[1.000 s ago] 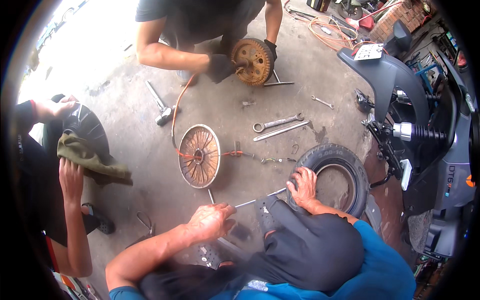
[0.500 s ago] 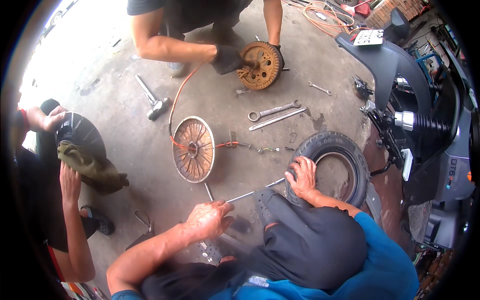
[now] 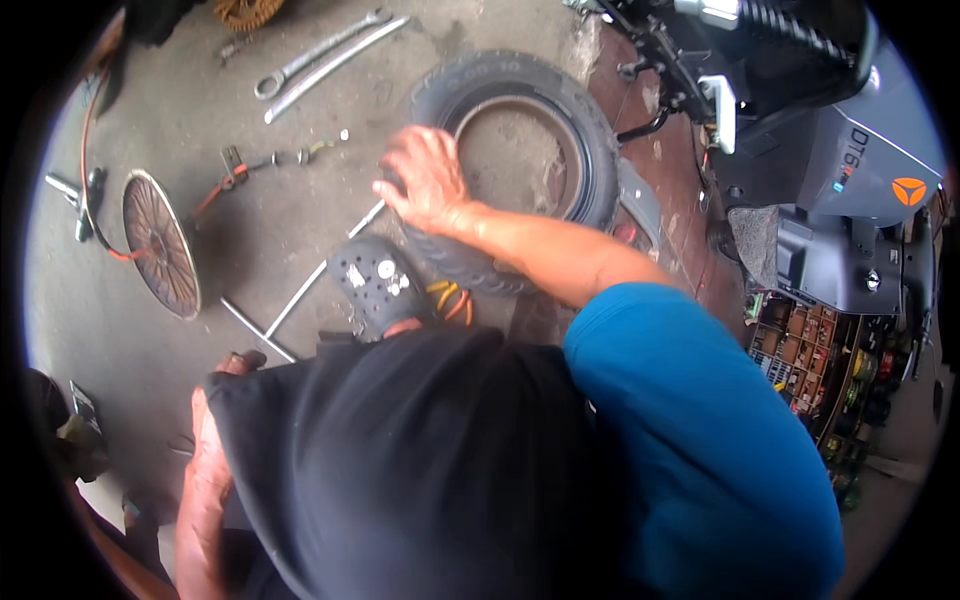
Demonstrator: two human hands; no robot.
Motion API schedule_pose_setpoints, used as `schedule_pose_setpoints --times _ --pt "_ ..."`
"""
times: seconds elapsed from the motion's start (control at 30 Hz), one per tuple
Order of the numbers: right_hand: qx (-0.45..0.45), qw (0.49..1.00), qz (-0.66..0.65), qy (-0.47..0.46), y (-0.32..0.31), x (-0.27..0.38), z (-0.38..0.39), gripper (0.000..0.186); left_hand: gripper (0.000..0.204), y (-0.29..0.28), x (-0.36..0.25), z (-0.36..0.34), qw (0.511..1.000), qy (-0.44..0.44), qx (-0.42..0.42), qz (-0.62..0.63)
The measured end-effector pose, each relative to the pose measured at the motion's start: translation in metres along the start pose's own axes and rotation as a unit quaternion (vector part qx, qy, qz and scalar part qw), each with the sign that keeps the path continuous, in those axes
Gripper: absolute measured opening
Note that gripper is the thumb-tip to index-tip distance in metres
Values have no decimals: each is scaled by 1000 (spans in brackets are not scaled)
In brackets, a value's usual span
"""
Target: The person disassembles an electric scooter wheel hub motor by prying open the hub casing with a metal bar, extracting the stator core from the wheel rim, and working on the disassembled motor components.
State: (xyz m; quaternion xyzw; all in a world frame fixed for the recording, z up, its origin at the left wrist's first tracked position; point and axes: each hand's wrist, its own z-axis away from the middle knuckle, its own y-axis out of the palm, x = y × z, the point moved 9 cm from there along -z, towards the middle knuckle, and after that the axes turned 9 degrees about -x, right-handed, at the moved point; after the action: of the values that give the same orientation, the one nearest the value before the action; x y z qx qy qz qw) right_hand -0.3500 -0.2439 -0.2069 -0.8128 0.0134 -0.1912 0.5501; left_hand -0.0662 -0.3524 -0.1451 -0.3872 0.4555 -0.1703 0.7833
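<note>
My right hand (image 3: 428, 180) rests on the near-left edge of a black tyre (image 3: 607, 170) lying flat on the concrete floor. Its fingers are spread and slightly blurred. Down at the left, my left hand (image 3: 208, 425) is largely covered by my dark-trousered knee; its fingertips show near a T-handle metal bar (image 3: 300, 295), but their grip is hidden. That bar's shaft runs along the floor past my clog (image 3: 378, 285) toward the tyre. To the left of it stands a round ribbed metal cover (image 3: 160, 245) with an orange cable (image 3: 88, 175) through its middle.
A combination wrench (image 3: 320, 55) and a long flat bar (image 3: 335, 70) lie beyond the tyre. A hammer (image 3: 82, 200) is at the far left. At right stands a grey scooter (image 3: 860, 150), with a shelf of small boxes (image 3: 800, 350) below it.
My view has swung right and down, so things on the floor appear further left and up. My right hand stays at the tyre. My left hand has drawn back beside my knee.
</note>
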Motion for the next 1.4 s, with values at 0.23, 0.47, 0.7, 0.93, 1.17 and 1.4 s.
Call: schedule_pose_setpoints --times 0.23,0.47,0.7,0.93,1.17,1.4 --pt "-1 1000 18 -2 7 10 -2 36 26 9 34 16 974 -101 14 203" --pt "16 999 31 -5 8 12 -8 30 29 3 26 15 978 -63 8 201" --pt "27 998 52 -14 9 10 -6 34 26 -5 4 14 996 4 23 89" --pt "56 998 35 11 12 15 -7 36 28 -3 13 25 991 -40 27 126" --pt "52 998 9 14 5 9 -3 38 30 6 11 12 991 -50 64 106" --pt "29 998 53 12 5 4 -2 37 32 13 16 13 991 -54 93 85"
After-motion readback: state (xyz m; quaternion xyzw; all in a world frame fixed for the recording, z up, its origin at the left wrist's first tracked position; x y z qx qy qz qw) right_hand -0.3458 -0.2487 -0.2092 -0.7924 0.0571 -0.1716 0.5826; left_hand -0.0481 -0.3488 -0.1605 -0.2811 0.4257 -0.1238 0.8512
